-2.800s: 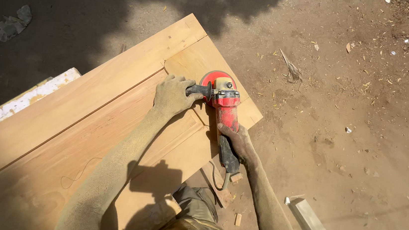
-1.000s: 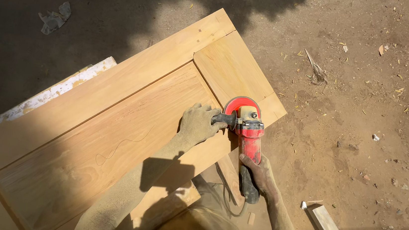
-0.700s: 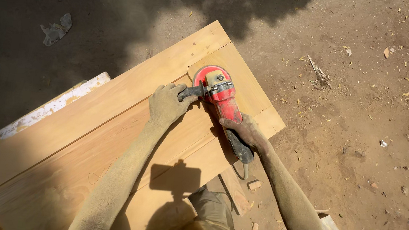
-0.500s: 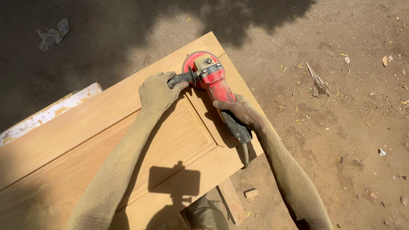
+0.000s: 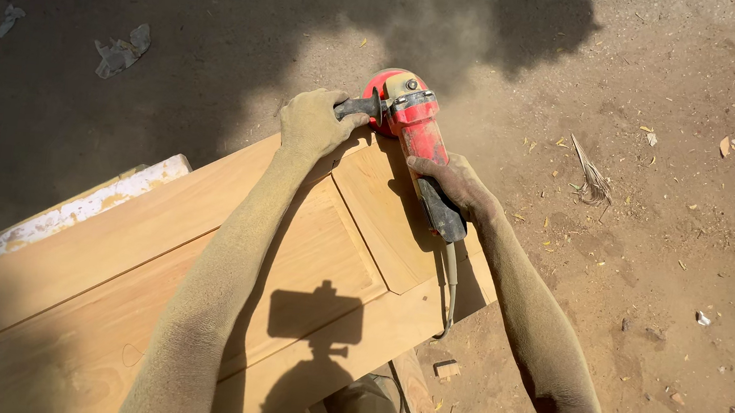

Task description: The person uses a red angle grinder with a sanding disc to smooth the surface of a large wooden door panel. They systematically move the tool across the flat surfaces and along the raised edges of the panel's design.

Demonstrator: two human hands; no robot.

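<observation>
Outdoors, a pale wooden door panel (image 5: 154, 276) lies flat over dusty ground (image 5: 650, 261). At its far corner sits a red angle grinder (image 5: 411, 130), head at the edge. The left hand (image 5: 314, 123) is wrapped tight around its black side handle; the right hand (image 5: 455, 186) clasps its body. Its cord (image 5: 450, 286) trails back across the panel.

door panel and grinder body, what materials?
Door panel: looks like solid wood, unfinished, pale tan with visible grain and dust. Grinder: red housing looks like plastic, dusty and scuffed; the black side handle in the left hand could be plastic or rubber.
</observation>
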